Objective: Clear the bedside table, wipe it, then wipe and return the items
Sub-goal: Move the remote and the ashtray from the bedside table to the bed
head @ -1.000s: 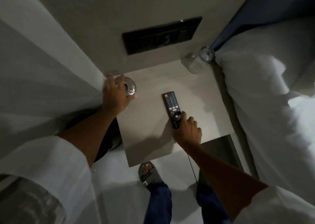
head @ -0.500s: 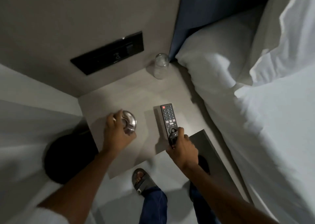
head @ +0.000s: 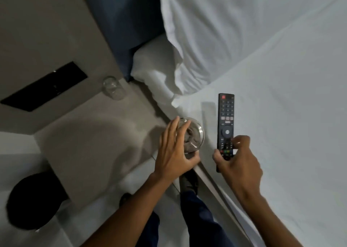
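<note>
Head view: within the last second both items left the counter. The left hand gripped the metal dish at the bed edge; the right hand clasped the remote over the sheet. Only the glass remained to clear.

My left hand has lifted the round shiny metal ashtray off the grey bedside table and carried it to the bed's edge. My right hand has picked up the black TV remote, now over the white bedsheet.
</note>
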